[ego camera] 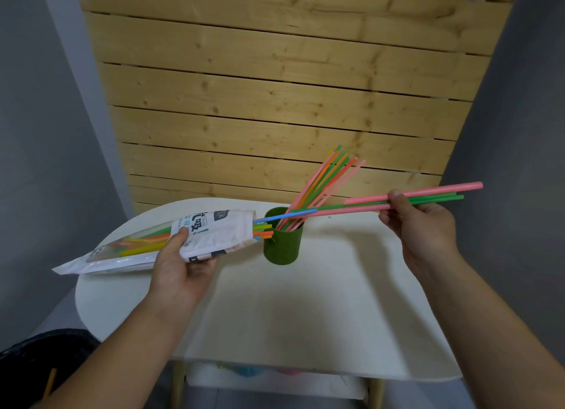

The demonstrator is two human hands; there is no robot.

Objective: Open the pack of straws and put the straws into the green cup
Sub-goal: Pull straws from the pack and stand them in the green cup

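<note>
At far left the pack (159, 243) lies nearly level above the white table (305, 301), its open mouth pointing right toward the cup; yellow, green and orange straws show through its clear side, and a few short ends (263, 229) stick out of the mouth, just beside the cup's rim. The left hand (180, 265) grips the pack from below, thumb pressed on the printed label, fingers curled under it. A blue straw (286, 216) reaches from the mouth across the top of the cup. The green cup (283, 240) stands upright on the table, near its far edge; a fan of pink, orange and green straws (324, 182) leans out of it up and to the right. The right hand (419, 225) pinches a small bunch of pink and green straws (434, 196) between thumb and fingers; the bunch lies almost level, its left ends over the cup, its right ends past the hand. Behind stands a wall of wooden planks (275, 87).
</note>
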